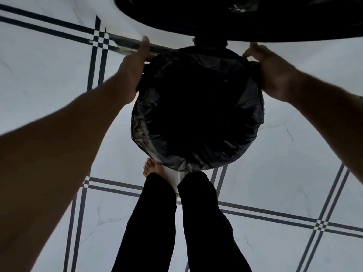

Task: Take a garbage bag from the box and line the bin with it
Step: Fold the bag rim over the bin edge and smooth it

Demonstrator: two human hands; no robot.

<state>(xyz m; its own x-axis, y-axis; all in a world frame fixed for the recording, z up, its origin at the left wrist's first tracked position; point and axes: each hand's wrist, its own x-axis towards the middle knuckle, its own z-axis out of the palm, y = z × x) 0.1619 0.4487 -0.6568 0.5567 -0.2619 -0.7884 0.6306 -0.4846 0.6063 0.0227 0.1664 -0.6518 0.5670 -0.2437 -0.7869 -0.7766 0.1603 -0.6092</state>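
Pale marble-look floor with dark double inlay lines fills the view, seen from directly above. At the top edge a large dark curved form, judged to be the raised lid of the bin, stands open behind the mouth; its hinge is in shadow. The bin itself is almost wholly covered: only a pale strip of its wall shows between the person's legs, just beside a bare foot. The black garbage bag sits in the mouth and is folded outward over the rim all round, its interior too dark to read. The overhang is presumably there to anchor the liner against slipping in. The left hand grips the bag edge at the far-left of the rim, thumb raised, fingers hidden behind the plastic. The right hand holds the far-right edge, fingers curled over the film. Both are judged to be drawing the last rear section down. The lining looks nearly complete. No box is in view.
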